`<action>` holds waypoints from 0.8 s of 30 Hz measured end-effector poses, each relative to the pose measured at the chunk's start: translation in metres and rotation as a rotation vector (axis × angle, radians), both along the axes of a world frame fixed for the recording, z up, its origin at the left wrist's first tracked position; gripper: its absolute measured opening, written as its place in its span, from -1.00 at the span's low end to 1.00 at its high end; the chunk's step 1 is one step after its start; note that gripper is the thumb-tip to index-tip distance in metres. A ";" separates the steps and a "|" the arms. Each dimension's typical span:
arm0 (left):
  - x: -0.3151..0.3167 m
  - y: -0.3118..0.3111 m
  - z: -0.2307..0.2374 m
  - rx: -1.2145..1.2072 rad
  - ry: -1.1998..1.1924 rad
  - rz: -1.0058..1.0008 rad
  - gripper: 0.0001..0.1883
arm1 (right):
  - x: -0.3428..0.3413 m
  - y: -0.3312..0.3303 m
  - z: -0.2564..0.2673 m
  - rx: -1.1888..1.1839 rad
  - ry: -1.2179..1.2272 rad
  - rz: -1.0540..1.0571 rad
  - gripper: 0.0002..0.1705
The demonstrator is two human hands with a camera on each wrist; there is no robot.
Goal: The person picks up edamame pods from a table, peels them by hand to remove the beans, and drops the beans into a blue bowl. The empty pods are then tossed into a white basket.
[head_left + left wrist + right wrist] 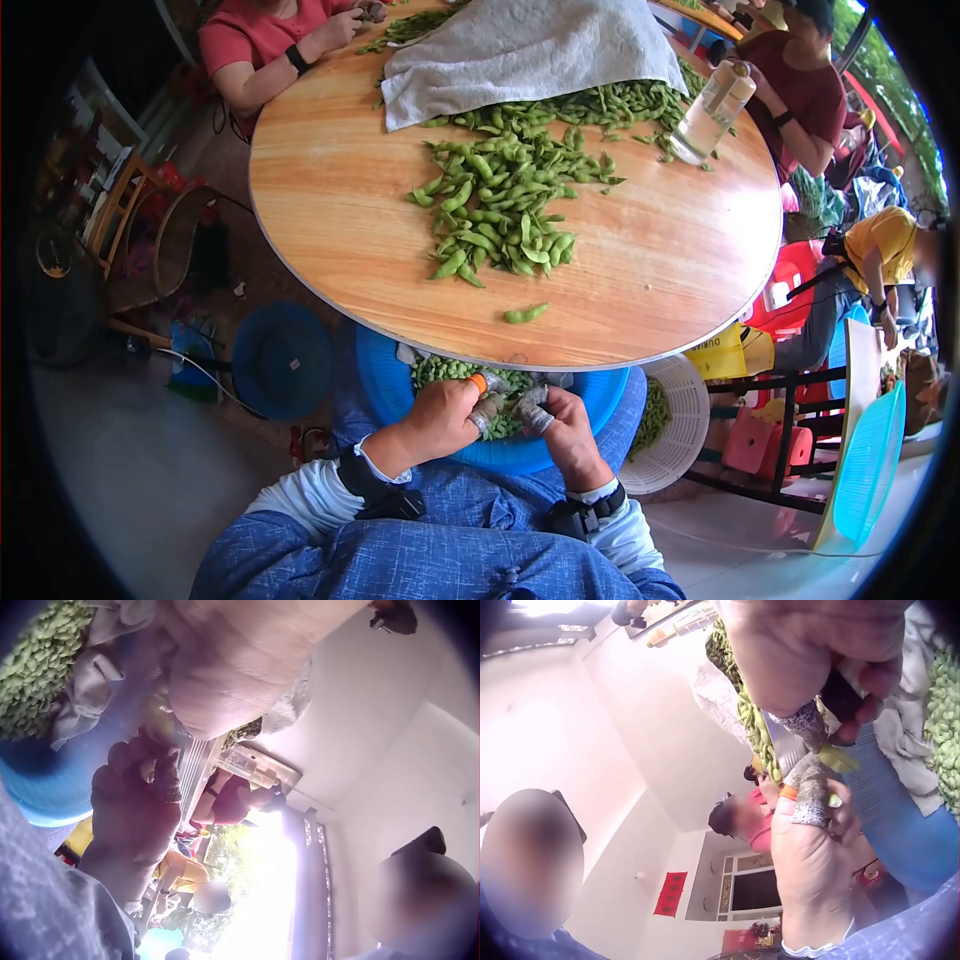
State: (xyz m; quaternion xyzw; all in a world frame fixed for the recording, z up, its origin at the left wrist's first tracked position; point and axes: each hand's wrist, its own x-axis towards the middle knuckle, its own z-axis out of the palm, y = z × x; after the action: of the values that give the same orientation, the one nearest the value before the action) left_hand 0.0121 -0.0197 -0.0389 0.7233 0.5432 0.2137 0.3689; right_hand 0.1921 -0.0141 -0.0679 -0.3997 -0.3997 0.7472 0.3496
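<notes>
Seen from above, a seated person's two bare hands meet over a blue basin (380,385) on their lap, just beyond the edge of a round wooden table (330,210). The left hand (435,422) and right hand (575,440), some digits wrapped in grey tape, are nearly closed, fingers curled and tips almost meeting. Both seem to pinch a green pod (838,759) between them, though the wrist view is blurred enough that which has the firmer grip is unclear. The work looks like shelling, and well under way but far from finished: a thick layer of shelled green beans (440,372) already lies in the basin. Plenty appears left to open. A heap of whole pods (500,200) sits on the table, spreading out from under a grey cloth (540,50), with one loose pod (526,314) near the edge. How many the cloth covers cannot be seen. Beside the basin, a white basket (690,425) holds more green material, either pods or empty shells.
</notes>
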 end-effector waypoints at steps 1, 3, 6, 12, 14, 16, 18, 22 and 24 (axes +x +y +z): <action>0.000 0.001 0.002 0.013 -0.018 -0.014 -0.78 | 0.000 0.000 -0.003 0.025 -0.026 0.024 -0.86; 0.001 0.001 -0.003 -0.024 0.038 -0.028 -0.77 | -0.003 0.000 -0.003 0.029 -0.055 0.021 -0.87; 0.000 0.003 -0.012 -0.106 -0.054 -0.005 -0.77 | -0.003 0.001 -0.002 0.052 -0.075 0.022 -0.87; -0.005 0.004 -0.029 -0.105 -0.246 -0.003 -0.79 | -0.001 0.001 0.000 0.084 -0.025 0.062 -0.86; -0.008 0.006 -0.019 -0.099 -0.180 -0.017 -0.81 | -0.002 -0.002 0.001 0.080 -0.005 0.062 -0.86; -0.007 0.006 -0.011 -0.118 -0.150 -0.008 -0.82 | -0.004 0.000 0.009 0.076 0.002 0.043 -0.86; -0.004 0.004 -0.019 -0.134 -0.355 0.023 -0.83 | -0.002 0.002 0.008 0.089 -0.050 0.056 -0.88; -0.003 0.006 -0.018 -0.180 -0.293 0.034 -0.82 | -0.005 0.003 0.004 0.232 -0.157 0.059 -0.92; -0.001 0.008 -0.018 -0.234 -0.342 0.046 -0.79 | -0.006 0.004 0.009 0.306 -0.229 0.041 -0.94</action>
State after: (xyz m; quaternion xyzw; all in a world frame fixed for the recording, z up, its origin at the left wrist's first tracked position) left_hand 0.0106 -0.0118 -0.0570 0.6162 0.5101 0.2769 0.5323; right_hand 0.1863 -0.0102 -0.0587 -0.4159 -0.5538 0.6343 0.3435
